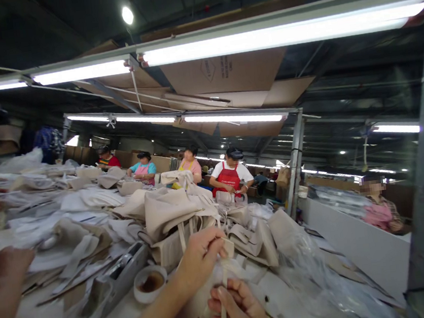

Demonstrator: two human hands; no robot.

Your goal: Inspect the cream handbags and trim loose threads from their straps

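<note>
Cream strip (224, 278) pinched in both hands (199, 256) (241, 306), white bowl (142, 294) nearby, beige pieces (171, 208) heaped beyond, clear plastic (310, 265) right

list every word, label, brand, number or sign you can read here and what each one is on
None can be read with certainty.
Overhead cardboard sheet: a diamond-shaped mark and a block of dark print beside it, both too blurred to read.
Red apron worn by a person in the background: a line of small white print across the chest, too small to read.
</note>
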